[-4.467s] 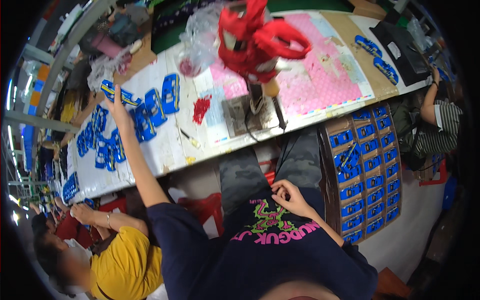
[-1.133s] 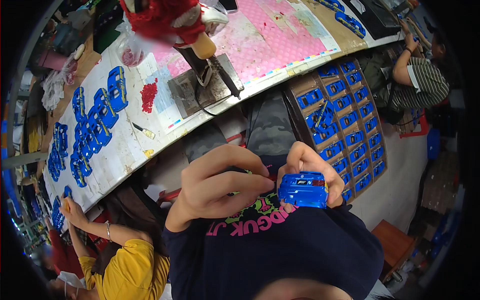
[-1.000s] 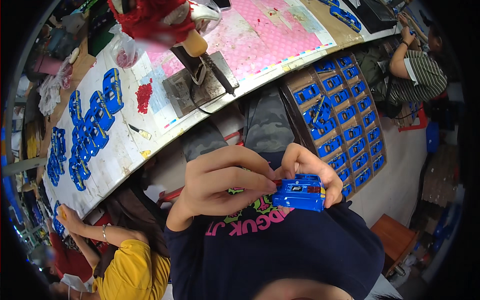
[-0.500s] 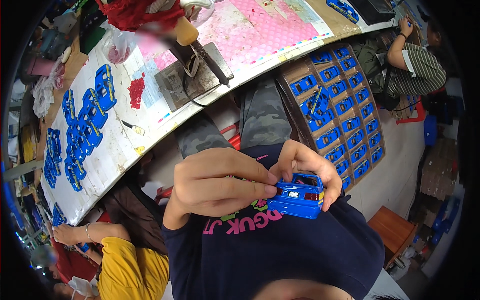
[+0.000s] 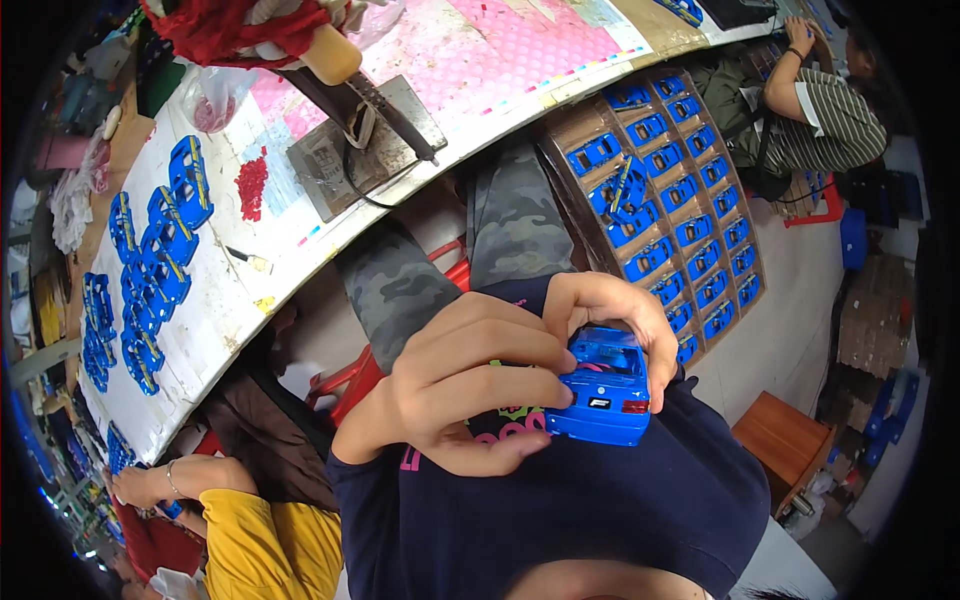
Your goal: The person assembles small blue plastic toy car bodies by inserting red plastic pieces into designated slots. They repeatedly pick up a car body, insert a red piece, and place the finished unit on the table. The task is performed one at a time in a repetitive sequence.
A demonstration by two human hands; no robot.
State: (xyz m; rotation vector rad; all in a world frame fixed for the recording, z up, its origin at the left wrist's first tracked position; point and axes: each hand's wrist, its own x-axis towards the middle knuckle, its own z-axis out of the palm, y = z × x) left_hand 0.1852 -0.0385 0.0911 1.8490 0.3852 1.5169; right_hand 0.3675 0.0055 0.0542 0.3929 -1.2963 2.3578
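Note:
In front of my chest is a blue toy car body, its rear end toward me, with a dark plate and a red tail light at its right corner. My right hand is closed round its far and right sides. From the left, my left hand has its bent fingers against the car's left rear corner, the thumb lower down beside it. Those fingertips cover the left corner, so any small part beneath them is hidden.
Ahead is a white worktable with several blue car bodies, a pile of small red pieces and a metal-based device. A cardboard tray of blue cars lies right. People work at left, in a yellow sleeve, and far right.
My left fingers have shifted to the car's left rear corner, with the thumb now lower and apart from them. The car has turned slightly, showing more of its rear window and roof.

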